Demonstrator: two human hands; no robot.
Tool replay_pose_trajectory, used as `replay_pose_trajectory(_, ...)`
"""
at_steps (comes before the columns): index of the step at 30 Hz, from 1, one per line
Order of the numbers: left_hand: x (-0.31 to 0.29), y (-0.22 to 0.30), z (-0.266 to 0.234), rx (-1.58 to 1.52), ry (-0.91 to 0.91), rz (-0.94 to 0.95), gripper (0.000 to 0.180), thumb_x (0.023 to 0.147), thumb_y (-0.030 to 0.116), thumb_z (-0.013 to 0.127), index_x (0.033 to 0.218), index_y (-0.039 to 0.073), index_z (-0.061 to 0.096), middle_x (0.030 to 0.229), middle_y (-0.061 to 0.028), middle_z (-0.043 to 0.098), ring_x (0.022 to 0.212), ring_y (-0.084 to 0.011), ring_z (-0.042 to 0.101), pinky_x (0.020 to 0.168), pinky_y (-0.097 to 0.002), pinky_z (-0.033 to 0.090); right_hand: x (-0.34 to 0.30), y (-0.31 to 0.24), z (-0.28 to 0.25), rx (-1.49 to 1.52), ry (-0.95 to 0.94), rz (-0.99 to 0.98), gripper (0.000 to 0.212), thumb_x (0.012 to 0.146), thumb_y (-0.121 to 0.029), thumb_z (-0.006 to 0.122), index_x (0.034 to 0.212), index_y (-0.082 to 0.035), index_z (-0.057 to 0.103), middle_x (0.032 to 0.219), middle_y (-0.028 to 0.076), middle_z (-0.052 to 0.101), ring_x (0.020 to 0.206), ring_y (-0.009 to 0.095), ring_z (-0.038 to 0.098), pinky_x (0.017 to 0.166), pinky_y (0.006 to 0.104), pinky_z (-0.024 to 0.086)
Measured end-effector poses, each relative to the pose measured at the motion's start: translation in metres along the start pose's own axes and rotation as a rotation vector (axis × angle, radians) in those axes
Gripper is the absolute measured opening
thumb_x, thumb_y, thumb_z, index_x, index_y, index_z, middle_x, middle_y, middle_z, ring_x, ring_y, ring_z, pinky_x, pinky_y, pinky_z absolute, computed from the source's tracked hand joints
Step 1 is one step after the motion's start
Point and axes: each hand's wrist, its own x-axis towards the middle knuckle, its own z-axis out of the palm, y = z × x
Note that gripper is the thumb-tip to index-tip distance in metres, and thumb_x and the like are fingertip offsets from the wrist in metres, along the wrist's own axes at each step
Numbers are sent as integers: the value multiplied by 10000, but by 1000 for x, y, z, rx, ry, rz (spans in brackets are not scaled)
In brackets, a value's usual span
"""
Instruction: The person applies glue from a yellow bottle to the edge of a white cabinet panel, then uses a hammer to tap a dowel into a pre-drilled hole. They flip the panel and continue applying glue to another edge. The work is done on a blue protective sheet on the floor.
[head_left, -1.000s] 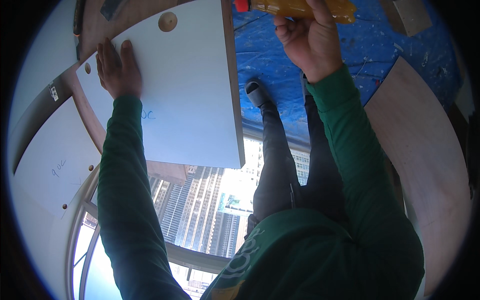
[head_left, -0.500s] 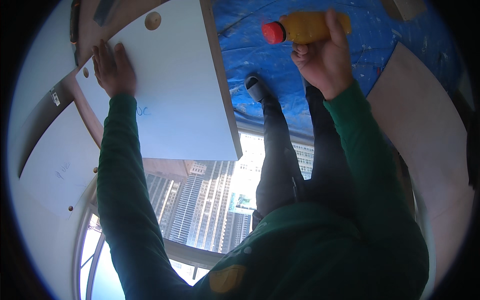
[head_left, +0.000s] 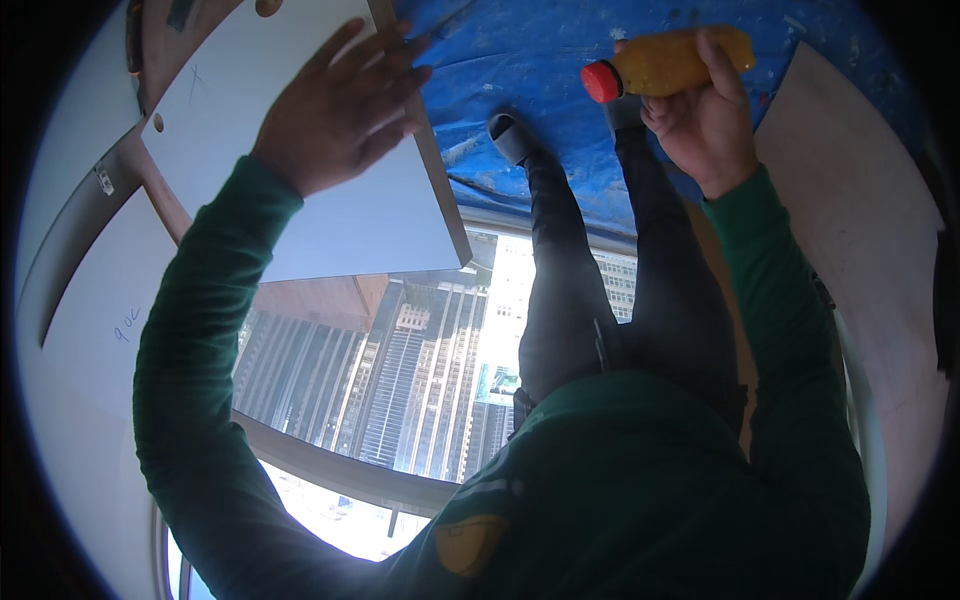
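In my right hand [head_left: 712,135] is a yellow-orange plastic bottle [head_left: 680,65] with a red cap, tipped on its side with the cap pointing left. My fingers wrap its underside and the thumb lies over the front. My left hand [head_left: 340,110] is raised over the white panel [head_left: 340,225], its fingers spread and holding nothing. Handwritten marks and round holes show on that panel, whose bare edge faces right. Whether the left hand touches it, I cannot tell.
A blue sheet [head_left: 470,60] covers the floor, and my slippers [head_left: 513,138] stand on it. Another white panel [head_left: 95,330] leans at the left. A large pale board [head_left: 850,230] is at the right. Behind me a window [head_left: 390,390] shows tall buildings.
My left hand has lifted off the white panel's far left part and moved right, fingers spreading. The right hand has shifted right with the bottle.
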Motion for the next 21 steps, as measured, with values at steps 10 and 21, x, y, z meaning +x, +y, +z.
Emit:
replay_pose_trajectory(10,-66,203,27,-523,-428,-57,565,972,429,718,1366,29,655,1458,-126,635,1432,-292,529,1297,-467,259,-8,24,18,20,139,-31,508,1041,-461,629,1293,-24,575,1295,298,666,816,205,743,631,270,621)
replay_pose_trajectory(21,-14,62,9,-174,-61,12,506,998,498,651,1256,71,733,1386,-116,689,1420,-259,549,1278,-492,307,-6,29,26,-12,80,-24,503,1033,-472,637,1284,-40,573,1281,293,672,855,198,750,634,259,631)
